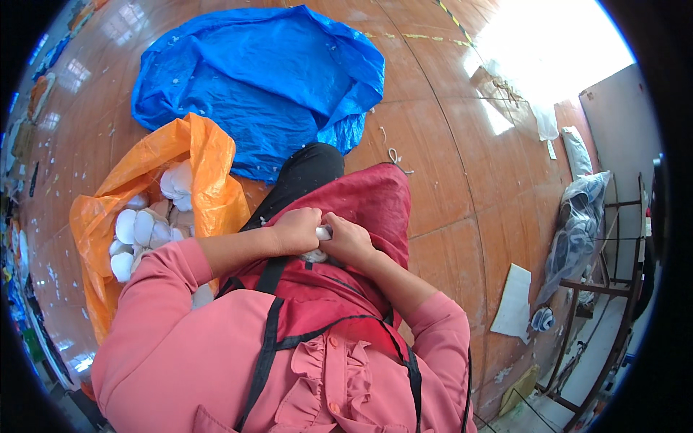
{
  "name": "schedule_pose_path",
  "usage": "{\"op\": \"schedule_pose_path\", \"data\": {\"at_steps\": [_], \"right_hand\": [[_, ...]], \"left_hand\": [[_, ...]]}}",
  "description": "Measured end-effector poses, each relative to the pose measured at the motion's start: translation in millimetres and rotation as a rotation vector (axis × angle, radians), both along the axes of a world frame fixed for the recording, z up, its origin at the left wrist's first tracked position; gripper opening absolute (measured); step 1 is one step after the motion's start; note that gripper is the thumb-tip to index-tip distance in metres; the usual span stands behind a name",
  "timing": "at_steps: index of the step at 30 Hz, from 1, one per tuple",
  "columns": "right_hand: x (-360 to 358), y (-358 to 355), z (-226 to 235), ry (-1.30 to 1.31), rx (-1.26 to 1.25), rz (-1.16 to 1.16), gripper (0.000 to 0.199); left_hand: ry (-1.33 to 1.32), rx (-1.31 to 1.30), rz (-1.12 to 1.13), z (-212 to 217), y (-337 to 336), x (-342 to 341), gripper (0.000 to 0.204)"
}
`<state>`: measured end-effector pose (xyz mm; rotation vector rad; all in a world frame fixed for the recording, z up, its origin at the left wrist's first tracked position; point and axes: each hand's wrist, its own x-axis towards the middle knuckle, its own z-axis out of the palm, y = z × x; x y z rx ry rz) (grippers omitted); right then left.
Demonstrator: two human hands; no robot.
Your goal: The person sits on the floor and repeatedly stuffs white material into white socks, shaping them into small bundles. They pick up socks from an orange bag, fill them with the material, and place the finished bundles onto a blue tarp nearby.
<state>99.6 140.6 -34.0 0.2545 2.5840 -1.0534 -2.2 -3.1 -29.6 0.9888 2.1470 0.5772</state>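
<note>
Above my red apron, my two hands meet over my lap. My left hand is closed, its fingers curled at a small white piece. From the other side my right hand pinches the same piece between thumb and fingers. Most of it is hidden, so its kind does not show. A bit of pale material peeks out just below the hands. To my left, an orange plastic sack gapes, with several white, rounded, pad-like pieces inside.
A blue tarp-like sheet lies crumpled on the brown tiled floor ahead. At right stand a metal frame and a clear plastic bag of dark items. A white sheet and a striped roll lie near them.
</note>
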Motion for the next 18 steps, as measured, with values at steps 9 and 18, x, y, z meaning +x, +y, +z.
{"op": "schedule_pose_path", "data": {"at_steps": [9, 18], "right_hand": [[26.7, 34.7, -5.1, 0.178, -0.519, 0.053, 0.048], [25.3, 33.3, -16.8, 0.195, -0.506, -0.02, 0.034]], "left_hand": [[-0.095, 0.312, -0.092, 12.1, -23.9, 0.8, 0.026], [-0.269, 0.056, -0.158, 19.1, -5.5, -12.8, 0.052]]}}
